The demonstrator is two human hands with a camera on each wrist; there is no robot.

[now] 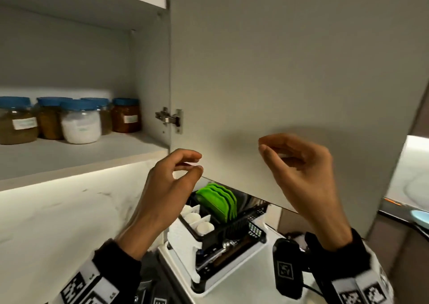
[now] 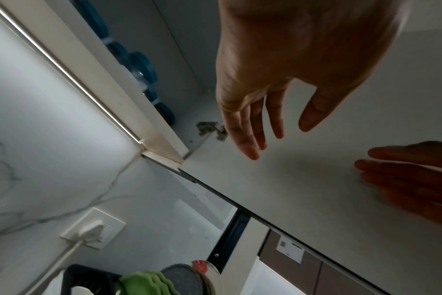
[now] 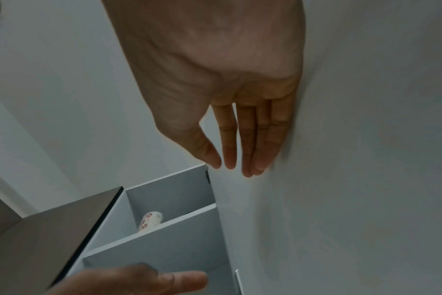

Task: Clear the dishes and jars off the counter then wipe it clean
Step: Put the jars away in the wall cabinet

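Jars (image 1: 81,121): five, clear-bodied with blue lids, standing upright in a cluster on the lower cabinet shelf (image 1: 76,155), at the left of the head view. Contents: olive-brown powder (far left, labelled), ochre powder, white powder (front, labelled), one mostly hidden behind the white one, and reddish-brown (right, labelled). Long axes vertical, lids up. In the left wrist view only the blue lids (image 2: 141,66) show, seen from below in a row along the shelf edge.

Left hand (image 1: 171,187): raised just below the shelf's front edge, beside the hinge side of the door. Fingers loosely curved, thumb and fingertips a little apart; holds nothing. The left wrist view shows its fingers (image 2: 245,137) extended and relaxed, in front of the door face.

Right hand (image 1: 299,171): raised before the inner face of the open cabinet door (image 1: 278,59), fingers gently curled, thumb near the forefinger; empty. In the right wrist view the fingers (image 3: 262,139) lie straight and together close against the door panel; whether they touch it cannot be told.

Hinge (image 1: 169,118): metal, at the door's lower inner edge.

Dish rack (image 1: 232,231): black, on the counter below the hands, holding green plates (image 1: 220,199) on edge, white cups (image 1: 199,222) and utensils.

Backsplash (image 1: 58,222): pale marble-patterned, lit by a strip under the cabinet.
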